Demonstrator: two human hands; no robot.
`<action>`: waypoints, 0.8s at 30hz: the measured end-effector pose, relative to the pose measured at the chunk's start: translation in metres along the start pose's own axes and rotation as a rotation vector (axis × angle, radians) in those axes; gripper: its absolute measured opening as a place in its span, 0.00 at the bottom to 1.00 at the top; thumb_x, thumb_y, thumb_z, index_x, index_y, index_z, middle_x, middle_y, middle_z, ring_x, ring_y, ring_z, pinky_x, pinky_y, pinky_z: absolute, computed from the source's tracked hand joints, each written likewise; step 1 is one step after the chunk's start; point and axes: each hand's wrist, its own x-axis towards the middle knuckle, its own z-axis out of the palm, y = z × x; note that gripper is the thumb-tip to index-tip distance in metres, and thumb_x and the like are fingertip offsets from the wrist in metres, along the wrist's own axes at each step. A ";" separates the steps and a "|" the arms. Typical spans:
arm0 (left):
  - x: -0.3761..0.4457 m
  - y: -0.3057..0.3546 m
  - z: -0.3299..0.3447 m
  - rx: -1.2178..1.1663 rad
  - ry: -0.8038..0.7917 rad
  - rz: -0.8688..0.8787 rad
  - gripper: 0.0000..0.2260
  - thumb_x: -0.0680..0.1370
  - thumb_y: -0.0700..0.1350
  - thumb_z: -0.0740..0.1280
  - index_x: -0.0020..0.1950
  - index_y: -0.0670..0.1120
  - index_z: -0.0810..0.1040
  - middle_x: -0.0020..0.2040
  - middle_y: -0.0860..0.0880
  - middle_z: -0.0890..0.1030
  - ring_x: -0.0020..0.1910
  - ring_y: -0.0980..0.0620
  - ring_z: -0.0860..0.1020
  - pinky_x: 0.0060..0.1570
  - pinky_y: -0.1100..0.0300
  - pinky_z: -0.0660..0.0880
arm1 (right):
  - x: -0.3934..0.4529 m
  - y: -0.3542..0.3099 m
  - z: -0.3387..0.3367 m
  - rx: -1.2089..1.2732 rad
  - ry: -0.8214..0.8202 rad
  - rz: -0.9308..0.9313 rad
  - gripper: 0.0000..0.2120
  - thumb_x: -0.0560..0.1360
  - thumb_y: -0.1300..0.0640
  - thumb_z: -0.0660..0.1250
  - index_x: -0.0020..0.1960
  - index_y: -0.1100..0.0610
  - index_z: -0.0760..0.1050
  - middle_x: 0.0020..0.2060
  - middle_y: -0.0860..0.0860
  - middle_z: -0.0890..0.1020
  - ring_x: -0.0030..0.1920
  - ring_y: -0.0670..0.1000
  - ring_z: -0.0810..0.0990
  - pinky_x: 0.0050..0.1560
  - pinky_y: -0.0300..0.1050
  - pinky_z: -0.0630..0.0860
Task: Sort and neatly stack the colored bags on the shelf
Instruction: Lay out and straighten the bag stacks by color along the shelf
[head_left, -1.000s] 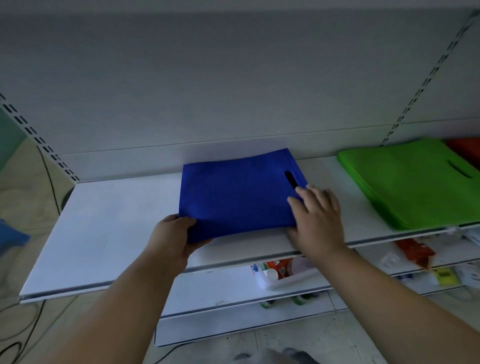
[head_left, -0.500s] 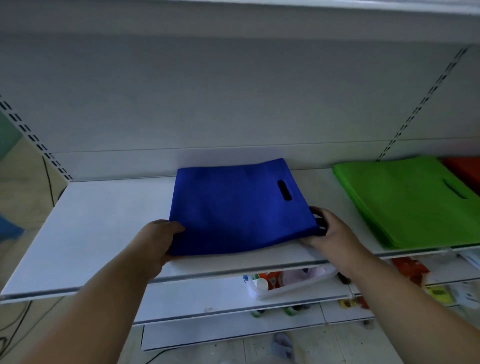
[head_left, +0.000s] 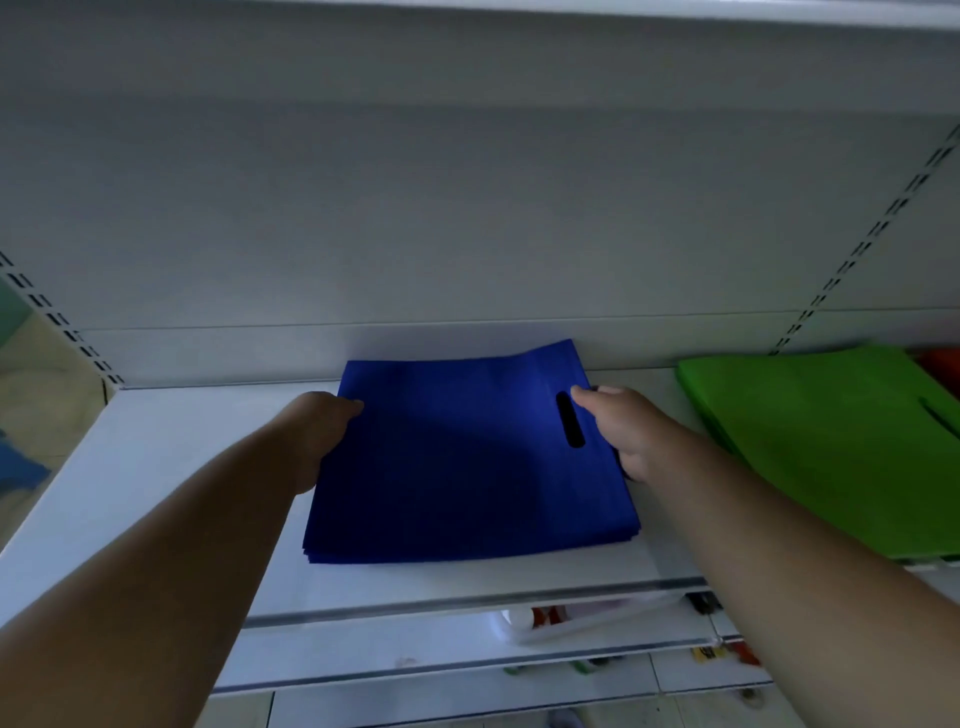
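Both hands have slid from the front corners of the blue bags (head_left: 467, 462) up along their sides. Left hand (head_left: 319, 434) grips the stack's left edge, thumb on top; right hand (head_left: 621, 428) pinches the right edge beside the handle slot (head_left: 570, 419). That stack lies flat on the white shelf (head_left: 156, 467), near the back panel. Right of it, apart, lie green bags (head_left: 831, 441), with something orange (head_left: 943, 364) behind them.

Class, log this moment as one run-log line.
left hand grips blue bags left edge | right hand grips right edge | green bags stacked beside
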 end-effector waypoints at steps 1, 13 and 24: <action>0.005 0.002 0.002 0.009 0.013 0.021 0.10 0.79 0.42 0.65 0.57 0.39 0.78 0.52 0.38 0.82 0.51 0.37 0.81 0.57 0.40 0.77 | 0.007 0.001 0.001 -0.043 0.008 -0.016 0.27 0.76 0.43 0.66 0.67 0.60 0.71 0.61 0.58 0.77 0.59 0.60 0.78 0.62 0.64 0.73; 0.005 -0.009 0.004 -0.045 0.029 0.167 0.14 0.78 0.32 0.61 0.52 0.48 0.80 0.54 0.43 0.81 0.49 0.43 0.81 0.56 0.48 0.77 | 0.005 0.011 0.000 0.008 0.119 -0.222 0.08 0.80 0.52 0.65 0.50 0.55 0.79 0.45 0.48 0.83 0.49 0.50 0.80 0.57 0.51 0.77; -0.001 -0.022 0.002 -0.205 -0.049 0.215 0.11 0.80 0.38 0.64 0.49 0.54 0.80 0.51 0.48 0.83 0.49 0.48 0.81 0.55 0.51 0.77 | 0.009 0.025 -0.004 0.158 -0.165 -0.135 0.32 0.71 0.24 0.56 0.69 0.37 0.70 0.64 0.35 0.75 0.67 0.42 0.72 0.72 0.56 0.65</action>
